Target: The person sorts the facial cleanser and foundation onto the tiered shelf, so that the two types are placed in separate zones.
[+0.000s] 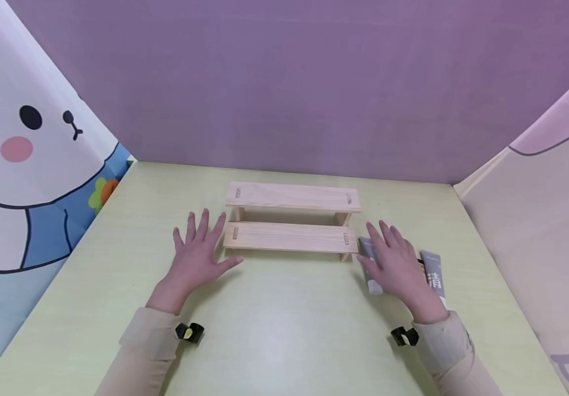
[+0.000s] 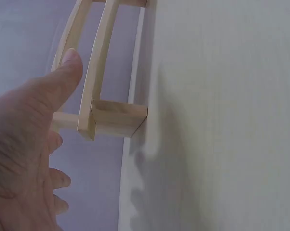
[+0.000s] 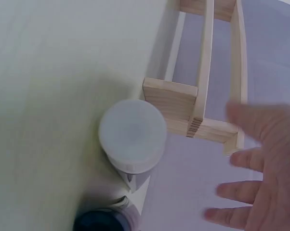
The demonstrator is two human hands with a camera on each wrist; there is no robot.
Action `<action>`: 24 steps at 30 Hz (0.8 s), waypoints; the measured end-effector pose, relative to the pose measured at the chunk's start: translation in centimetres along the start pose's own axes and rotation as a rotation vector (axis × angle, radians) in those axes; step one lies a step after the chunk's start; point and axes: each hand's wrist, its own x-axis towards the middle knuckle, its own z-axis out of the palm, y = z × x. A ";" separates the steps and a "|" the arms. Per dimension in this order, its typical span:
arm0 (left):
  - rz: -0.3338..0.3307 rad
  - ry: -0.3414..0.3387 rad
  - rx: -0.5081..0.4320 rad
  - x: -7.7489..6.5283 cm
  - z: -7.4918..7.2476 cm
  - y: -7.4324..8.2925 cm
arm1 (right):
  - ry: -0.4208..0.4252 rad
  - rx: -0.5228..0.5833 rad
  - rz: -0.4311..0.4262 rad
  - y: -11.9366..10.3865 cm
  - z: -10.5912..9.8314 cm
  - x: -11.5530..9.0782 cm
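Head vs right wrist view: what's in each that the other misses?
Only head: the left hand, both beige sleeves and the cartoon-print cloth.

Only right wrist: the flat round end of the white cap face-on, and a dark round end near it that I can't make out in head.

Both: the right hand, two-tier wooden stand, white-capped tube, table and purple backdrop.

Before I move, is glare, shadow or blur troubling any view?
Head: a soft bright patch on the table, clear of the wooden shelf; left wrist: shadow on the table beside the left hand, and the shelf's long boards look bowed, perhaps lens distortion; right wrist: the right hand is blurred at the thumb.
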 end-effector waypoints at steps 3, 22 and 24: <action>0.003 -0.014 -0.030 0.6 0.3 0.1 | 0.013 -0.004 0.016 0.1 0.1 -0.2; 0.014 -0.046 -0.135 4.1 1.3 1.5 | -0.156 0.025 0.255 -0.3 1.2 0.2; 0.001 -0.057 -0.156 4.2 1.3 1.5 | -0.174 0.030 0.275 -0.5 1.3 0.4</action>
